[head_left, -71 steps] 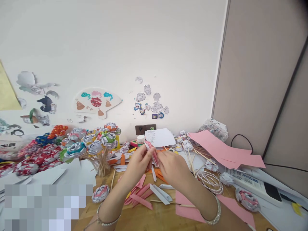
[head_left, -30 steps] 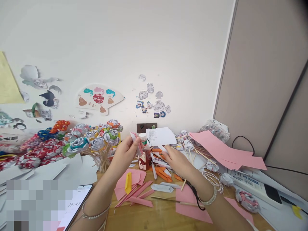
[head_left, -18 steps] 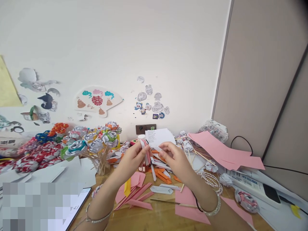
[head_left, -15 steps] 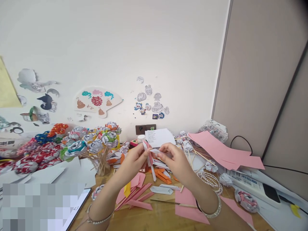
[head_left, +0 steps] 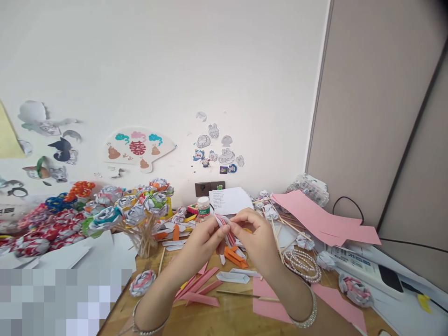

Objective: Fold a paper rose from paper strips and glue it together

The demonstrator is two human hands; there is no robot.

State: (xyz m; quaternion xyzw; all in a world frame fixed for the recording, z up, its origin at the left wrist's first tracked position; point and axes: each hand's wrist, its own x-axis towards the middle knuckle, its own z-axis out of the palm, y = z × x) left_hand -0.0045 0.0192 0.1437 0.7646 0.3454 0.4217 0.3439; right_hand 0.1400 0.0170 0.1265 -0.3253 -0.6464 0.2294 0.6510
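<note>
Between my hands is a bundle of folded pink and white paper strips [head_left: 230, 239]. My left hand [head_left: 206, 237] grips it from the left, thumb and fingers closed on it. On the other side my right hand [head_left: 255, 233] is closed too, its thumb and index finger pinching the paper's upper edge. The fingertips nearly meet and hide part of the folds. Below them on the wooden table [head_left: 196, 322] lie folded white strips [head_left: 234, 276], pink strips [head_left: 201, 298] and orange folded pieces [head_left: 235, 256].
Paper flowers on sticks [head_left: 135, 212] crowd the left. A small bottle [head_left: 203, 207] and a handwritten sheet [head_left: 233, 200] stand near the wall. Pink sheets [head_left: 322, 221], a beaded string [head_left: 303, 265] and a paper flower [head_left: 356, 289] lie right. A pink-white flower [head_left: 142, 282] is beside my left forearm.
My hands have lowered slightly and come closer together. The right fingers, earlier on a white piece sticking out rightward, now pinch at the bundle itself. The view has shifted a little, uncovering the bottle.
</note>
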